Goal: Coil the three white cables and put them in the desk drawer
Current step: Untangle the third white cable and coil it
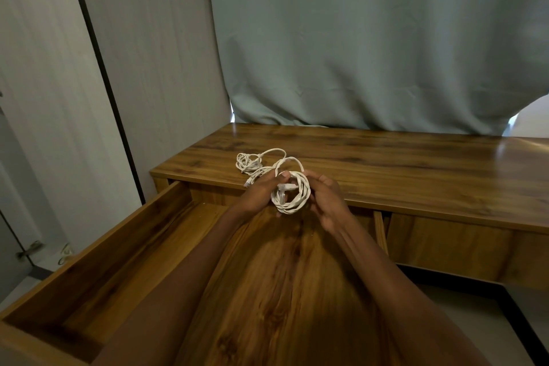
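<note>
A white cable wound into a coil [292, 194] is held between both hands above the back of the open desk drawer [98, 252]. My left hand [261, 192] grips its left side with the thumb on top. My right hand [325, 196] holds its right side. One loop sticks up above the coil. On the wooden desk top [386, 166], just behind my left hand, lies a looser bundle of white cable [252, 162]; I cannot tell how many cables it holds. The drawer's wooden floor shows nothing in it where my arms do not cover it.
A grey-green curtain [371, 53] hangs behind the desk. Pale wall panels [142, 68] stand at the left. A second, shut drawer front [445, 241] sits to the right of the open one. A door handle [29, 249] shows at lower left.
</note>
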### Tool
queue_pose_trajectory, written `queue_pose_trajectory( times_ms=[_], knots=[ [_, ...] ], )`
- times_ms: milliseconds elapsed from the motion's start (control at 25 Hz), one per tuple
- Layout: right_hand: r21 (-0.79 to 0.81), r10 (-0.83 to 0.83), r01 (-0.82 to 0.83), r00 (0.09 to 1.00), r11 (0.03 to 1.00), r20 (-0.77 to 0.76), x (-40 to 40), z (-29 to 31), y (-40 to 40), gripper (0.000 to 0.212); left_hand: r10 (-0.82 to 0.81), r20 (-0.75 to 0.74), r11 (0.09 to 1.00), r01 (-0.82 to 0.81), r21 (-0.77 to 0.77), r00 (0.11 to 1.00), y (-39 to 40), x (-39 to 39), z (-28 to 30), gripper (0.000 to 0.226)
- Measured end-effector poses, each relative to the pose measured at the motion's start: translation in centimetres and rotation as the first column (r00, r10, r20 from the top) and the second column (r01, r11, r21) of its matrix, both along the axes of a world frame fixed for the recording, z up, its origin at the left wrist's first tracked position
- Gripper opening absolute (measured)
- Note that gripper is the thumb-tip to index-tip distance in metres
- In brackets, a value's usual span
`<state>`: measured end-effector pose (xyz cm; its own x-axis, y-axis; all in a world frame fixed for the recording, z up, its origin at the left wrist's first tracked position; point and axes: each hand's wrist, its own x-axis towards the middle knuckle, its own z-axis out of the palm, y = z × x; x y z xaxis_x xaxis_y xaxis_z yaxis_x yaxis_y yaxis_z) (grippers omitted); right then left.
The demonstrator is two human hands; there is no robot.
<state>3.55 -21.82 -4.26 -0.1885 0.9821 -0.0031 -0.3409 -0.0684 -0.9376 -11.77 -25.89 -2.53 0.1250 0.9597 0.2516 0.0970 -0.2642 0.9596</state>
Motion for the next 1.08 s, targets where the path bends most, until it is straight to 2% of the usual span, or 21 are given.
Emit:
queue_pose_trajectory(
  times_ms=[120,240,280,320,360,400,480,600,640,680,720,800,960,1040,1080],
  knots=[
    [0.061,-0.056,0.049,0.99,0.997,0.128,0.0,-0.2,-0.6,0.03,0.153,-0.133,0.986,-0.141,0.091,0.979,0.5,0.4,-0.6,0.044],
    [0.156,0.017,-0.036,0.992,0.987,0.123,-0.1,-0.2,-0.6,0.027,0.254,-0.077,0.961,-0.243,0.134,0.964,0.3,1.1,-0.4,0.033],
    [0.209,0.059,-0.085,0.99,0.974,0.128,-0.2,-0.1,-0.8,0.038,0.268,-0.071,0.957,-0.258,0.133,0.961,0.3,1.1,-0.4,0.031],
    [0.257,0.072,-0.111,0.985,0.96,0.154,-0.3,-0.2,-1.0,0.058,0.277,-0.099,0.955,-0.263,0.137,0.956,0.4,0.9,-0.5,0.032],
    [0.301,0.042,-0.109,0.974,0.947,0.221,-0.3,-0.3,-1.1,0.075,0.277,-0.124,0.956,-0.262,0.13,0.953,0.5,0.8,-0.7,0.034],
    [0.345,-0.011,-0.088,0.961,0.934,0.276,-0.4,-0.4,-1.3,0.081,0.278,-0.149,0.958,-0.264,0.11,0.949,0.6,0.7,-0.8,0.035],
    [0.45,-0.164,-0.037,0.902,0.892,0.399,-0.2,-0.9,-1.3,0.074,0.289,-0.17,0.957,-0.283,0.062,0.942,0.7,0.8,-1.0,0.031],
    [0.629,-0.462,-0.013,0.668,0.777,0.584,0.4,-0.9,-1.4,0.053,0.314,-0.207,0.949,-0.305,0.075,0.927,1.0,1.0,-0.9,0.026],
    [0.714,-0.562,-0.016,0.606,0.7,0.563,0.4,-1.0,-1.4,0.044,0.325,-0.217,0.946,-0.313,0.088,0.92,1.1,1.0,-0.9,0.025],
    [0.789,-0.635,-0.017,0.582,0.615,0.508,0.4,-1.0,-1.5,0.035,0.336,-0.225,0.942,-0.321,0.098,0.915,1.2,1.0,-0.9,0.024],
    [0.837,-0.674,-0.009,0.588,0.548,0.447,0.4,-1.1,-1.4,0.028,0.342,-0.234,0.94,-0.326,0.105,0.91,1.3,0.9,-1.0,0.025],
    [0.875,-0.694,0.015,0.615,0.484,0.374,0.3,-1.2,-1.1,0.023,0.337,-0.267,0.941,-0.316,0.121,0.903,1.4,0.9,-1.2,0.031],
    [0.909,-0.734,0.06,0.613,0.412,0.292,0.2,-1.2,-1.1,0.02,0.317,-0.361,0.948,-0.28,0.152,0.877,1.3,0.8,-1.0,0.035],
    [0.888,-0.677,0.125,0.696,0.442,0.239,0.0,-1.0,-1.5,0.018,0.303,-0.461,0.952,-0.244,0.185,0.834,1.1,0.4,-1.1,0.04],
    [0.844,-0.603,0.167,0.769,0.51,0.212,-0.1,-0.7,-1.7,0.017,0.281,-0.512,0.958,-0.212,0.191,0.812,1.1,0.2,-1.3,0.043]
  ],
)
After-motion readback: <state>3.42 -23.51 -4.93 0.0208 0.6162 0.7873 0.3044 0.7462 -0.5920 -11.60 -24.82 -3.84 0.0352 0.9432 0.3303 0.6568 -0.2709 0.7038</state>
